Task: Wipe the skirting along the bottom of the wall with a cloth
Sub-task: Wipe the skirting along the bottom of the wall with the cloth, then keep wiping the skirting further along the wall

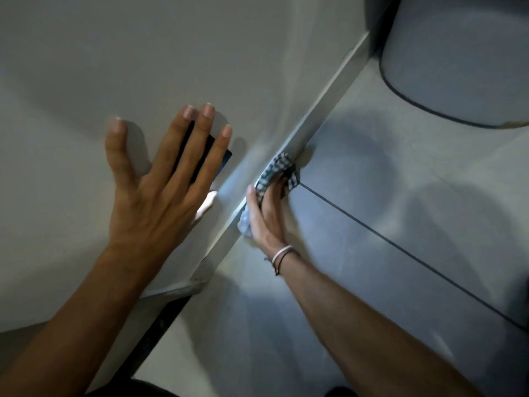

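Observation:
A white skirting board point(323, 101) runs diagonally from lower left to upper right at the foot of a white wall point(143, 53). My right hand point(266, 216) presses a blue-and-white checked cloth point(276, 170) against the skirting near its middle, fingers wrapped around the cloth. My left hand point(160, 179) lies flat on the wall above, fingers spread, with a thin dark flat object point(220, 164) showing from under the fingers. Thin bands circle my right wrist.
Grey floor tiles point(400, 196) with a dark grout line point(400, 250) lie to the right of the skirting. A large round pale object point(458, 61) stands on the floor at the top right, close to the wall. The wall ends at a corner point(197, 279) at lower left.

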A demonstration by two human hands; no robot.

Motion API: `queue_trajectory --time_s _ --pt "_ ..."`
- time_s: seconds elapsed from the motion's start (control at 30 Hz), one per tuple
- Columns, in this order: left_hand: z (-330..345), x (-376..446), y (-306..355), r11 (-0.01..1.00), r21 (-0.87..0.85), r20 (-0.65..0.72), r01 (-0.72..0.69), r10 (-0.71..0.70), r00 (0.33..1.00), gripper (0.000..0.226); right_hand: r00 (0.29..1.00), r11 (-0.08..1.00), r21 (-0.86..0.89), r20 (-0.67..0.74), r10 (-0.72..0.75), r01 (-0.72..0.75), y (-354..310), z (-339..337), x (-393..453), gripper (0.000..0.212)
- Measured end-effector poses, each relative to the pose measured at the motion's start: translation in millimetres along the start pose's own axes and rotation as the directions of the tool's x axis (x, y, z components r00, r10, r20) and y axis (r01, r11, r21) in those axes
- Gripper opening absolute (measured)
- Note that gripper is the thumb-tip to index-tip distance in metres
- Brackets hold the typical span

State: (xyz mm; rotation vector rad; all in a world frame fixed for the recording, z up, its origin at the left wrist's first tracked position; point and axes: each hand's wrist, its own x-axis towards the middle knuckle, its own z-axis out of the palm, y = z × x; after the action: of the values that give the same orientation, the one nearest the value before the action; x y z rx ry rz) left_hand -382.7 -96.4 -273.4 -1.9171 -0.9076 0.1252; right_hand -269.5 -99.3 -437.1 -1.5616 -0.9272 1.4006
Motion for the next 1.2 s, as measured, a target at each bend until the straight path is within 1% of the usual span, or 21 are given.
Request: queue_trajectory --time_s 0.07,0.1,0.13,0.17,0.2,0.23,0.3,0.4,0.47,0.53,0.6,0.67,0.73,0.8,0.83,0.9,0.97,1.03,1.07,1.13,1.2 --pt "0 1 1 1.000 0.013 -0.002 0.001 -0.001 1.000 0.060 0.990 1.000 -0.013 0.144 0.002 0.000 20 20 -41 0.084" --pt "-1 2 2 1.000 0.005 0.005 -0.002 0.002 1.000 0.061 0.971 0.998 -0.037 0.239 -0.031 0.041 33 35 -72 0.083" --pt "-1 1 2 1.000 -0.004 0.008 -0.006 0.006 1.000 0.062 0.934 0.995 -0.042 0.350 -0.069 0.089 44 53 -105 0.083" --pt "-2 0 1 1.000 -0.008 0.008 -0.007 0.007 1.000 0.063 0.888 0.995 -0.017 0.453 -0.081 0.099 51 69 -134 0.085" --pt "-1 -2 0 1.000 0.002 0.009 -0.008 0.008 1.000 0.065 0.854 0.999 0.012 0.518 -0.050 0.052 54 80 -153 0.092" --pt "0 -4 -1 1.000 0.015 0.014 -0.014 0.013 1.000 0.068 0.842 1.000 0.027 0.539 -0.013 -0.002 55 86 -159 0.092" --pt "0 -7 -3 1.000 0.015 0.020 -0.025 0.025 0.999 0.073 0.859 0.998 0.059 0.512 -0.016 -0.017 52 77 -143 0.083" --pt "-2 -9 -5 1.000 -0.008 0.037 -0.023 0.023 0.999 0.075 0.899 0.999 0.026 0.439 0.005 -0.018 40 39 -92 0.071" --pt "-5 -8 -6 0.999 -0.023 0.080 -0.026 0.028 0.996 0.073 0.947 0.998 0.025 0.318 0.048 -0.059 22 12 -47 0.066" --pt "-9 -4 -6 0.999 -0.017 0.099 -0.040 0.042 0.994 0.069 0.984 0.995 0.077 0.169 0.056 -0.070 3 -10 -6 0.069" --pt "-11 -2 -6 0.999 -0.025 0.103 -0.032 0.035 0.994 0.061 0.993 0.994 0.097 0.110 0.032 -0.042 -4 -19 11 0.072" --pt "-13 2 -5 0.999 -0.039 0.092 -0.018 0.022 0.996 0.053 0.988 0.999 0.031 0.152 0.040 -0.045 10 -9 -8 0.068" --pt "-14 5 -4 0.998 -0.068 0.068 -0.011 0.016 0.998 0.050 0.948 0.995 0.012 0.306 0.087 -0.095 24 16 -61 0.059" --pt "-13 4 -3 0.994 -0.109 0.073 -0.001 0.009 0.997 0.058 0.875 0.986 0.064 0.473 0.107 -0.156 28 44 -113 0.061" --pt "-12 4 -4 0.994 -0.109 0.076 0.005 0.003 0.997 0.064 0.857 0.980 0.081 0.502 0.117 -0.181 26 52 -125 0.063" --pt "-11 1 -4 0.994 -0.103 0.076 0.023 -0.015 0.997 0.073 0.895 0.970 0.106 0.417 0.157 -0.219 18 46 -105 0.060" --pt "-11 1 -3 0.990 -0.135 0.081 0.033 -0.022 0.996 0.075 0.948 0.953 0.127 0.203 0.246 -0.274 4 19 -48 0.058" --pt "-12 6 1 0.980 -0.191 0.082 0.061 -0.046 0.996 0.073 0.978 0.958 0.197 0.037 0.207 -0.210 -14 -17 22 0.061" --pt "-12 12 5 0.970 -0.228 0.062 0.086 -0.074 0.995 0.070 0.983 0.961 0.214 -0.015 0.181 -0.173 -26 -34 50 0.063" --pt "-8 36 12 0.941 -0.311 -0.020 0.131 -0.144 0.989 0.062 0.987 0.980 0.165 -0.091 0.130 -0.114 -35 -59 81 0.063" --pt "-6 75 19 0.901 -0.411 -0.082 0.141 -0.190 0.978 0.057 0.984 0.973 0.178 -0.073 0.165 -0.150 -32 -76 80 0.059"
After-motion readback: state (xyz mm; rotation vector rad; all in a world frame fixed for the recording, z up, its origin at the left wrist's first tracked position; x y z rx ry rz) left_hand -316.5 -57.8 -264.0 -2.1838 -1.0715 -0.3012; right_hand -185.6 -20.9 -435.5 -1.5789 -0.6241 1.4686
